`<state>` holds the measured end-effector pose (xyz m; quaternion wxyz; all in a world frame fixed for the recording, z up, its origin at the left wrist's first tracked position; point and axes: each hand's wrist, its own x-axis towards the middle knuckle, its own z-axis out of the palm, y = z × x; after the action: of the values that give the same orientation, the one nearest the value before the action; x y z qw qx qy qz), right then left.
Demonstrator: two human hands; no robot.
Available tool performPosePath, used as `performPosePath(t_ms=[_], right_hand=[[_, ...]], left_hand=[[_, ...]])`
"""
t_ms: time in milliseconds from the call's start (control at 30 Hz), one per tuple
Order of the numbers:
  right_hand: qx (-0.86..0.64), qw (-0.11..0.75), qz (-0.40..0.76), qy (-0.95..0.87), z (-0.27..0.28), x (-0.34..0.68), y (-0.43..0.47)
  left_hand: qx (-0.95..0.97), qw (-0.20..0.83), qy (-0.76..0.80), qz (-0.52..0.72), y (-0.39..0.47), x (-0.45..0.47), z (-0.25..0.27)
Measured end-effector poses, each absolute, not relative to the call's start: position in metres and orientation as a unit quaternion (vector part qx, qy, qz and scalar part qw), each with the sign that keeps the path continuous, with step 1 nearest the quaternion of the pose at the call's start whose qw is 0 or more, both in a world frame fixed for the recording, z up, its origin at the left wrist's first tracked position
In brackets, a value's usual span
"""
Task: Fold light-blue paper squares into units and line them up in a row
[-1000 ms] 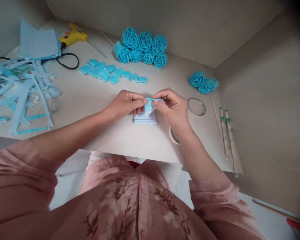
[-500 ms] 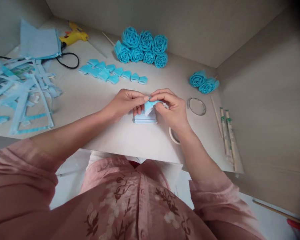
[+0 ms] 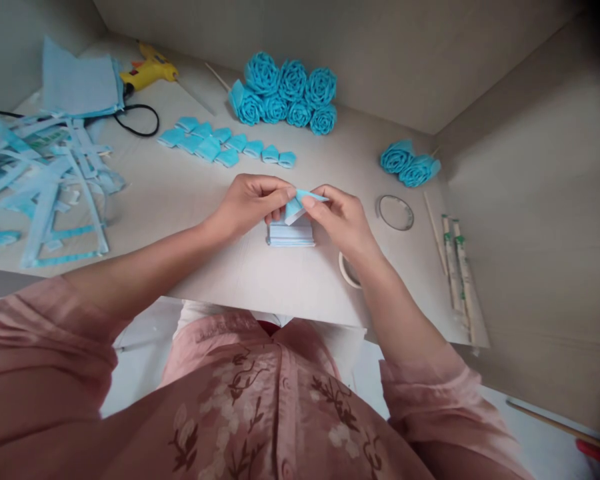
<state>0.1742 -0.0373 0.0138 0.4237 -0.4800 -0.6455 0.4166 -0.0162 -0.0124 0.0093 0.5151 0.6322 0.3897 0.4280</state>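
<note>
1. Head view: the left hand (image 3: 257,203) pinches a folded blue piece (image 3: 294,208) between thumb and fingers; the right hand (image 3: 342,213) is clamped on its other side.
2. That soft, sheet-like piece, pointed at one end, sits just above a stack of flat, pale-blue pieces (image 3: 291,236) on the smooth, pale surface (image 3: 250,277).
3. Beyond lie pointed, folded blue petals (image 3: 209,149) and ruffled, rose-shaped flowers (image 3: 293,81).
4. Leftward, thin, tangled strips (image 3: 47,200) lie near a yellow glue gun (image 3: 153,72).
5. Rightward: a thin ring (image 3: 412,219) and slim, straight sticks (image 3: 463,267).
</note>
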Motion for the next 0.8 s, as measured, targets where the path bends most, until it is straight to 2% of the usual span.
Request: performPosePath(t_ms=[133, 567, 800], right_hand=[[-0.475, 0.421, 0.43, -0.642, 0.0101, 0.1734, -0.0366], [-0.479, 0.485, 0.373, -0.629, 0.0129, 0.1769, -0.0356], [-0.481, 0.455, 0.364, -0.656, 0.0153, 0.1764, -0.037]], left_hand=[[0.641, 0.505, 0.386, 0.429, -0.0114, -0.0169, 0.0061], [0.655, 0.512, 0.398, 0.387, -0.0156, -0.0122, 0.0099], [0.66, 0.511, 0.394, 0.385, -0.0144, -0.0136, 0.0109]])
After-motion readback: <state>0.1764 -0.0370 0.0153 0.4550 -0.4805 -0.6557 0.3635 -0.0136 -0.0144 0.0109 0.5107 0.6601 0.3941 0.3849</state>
